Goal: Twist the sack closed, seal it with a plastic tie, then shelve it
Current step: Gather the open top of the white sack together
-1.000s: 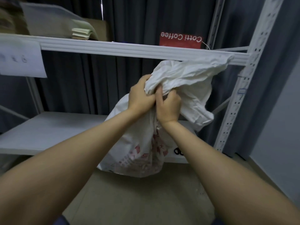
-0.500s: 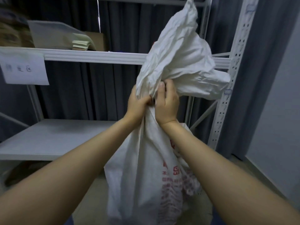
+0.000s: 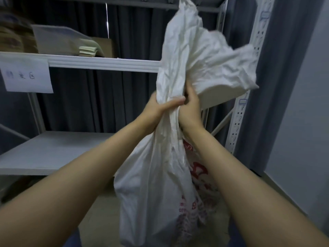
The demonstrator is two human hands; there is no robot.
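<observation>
A white woven sack (image 3: 156, 189) with red print hangs upright in front of me, its bottom near the floor. My left hand (image 3: 158, 107) and my right hand (image 3: 191, 107) both grip its bunched neck, side by side and touching. Above the hands the loose mouth of the sack (image 3: 204, 56) flares out, crumpled, up to the top of the view. No plastic tie is visible.
A white metal rack stands ahead: a lower shelf board (image 3: 53, 150) at the left, an upper shelf (image 3: 99, 63) with a clear tray and papers, a paper label (image 3: 26, 77) on its edge, and a perforated upright (image 3: 249, 97) at the right. Dark curtains hang behind.
The sack has been lifted from resting by the lower shelf to hanging upright, its mouth now flaring upward. Both hands rose with the neck and my left thumb now wraps across it.
</observation>
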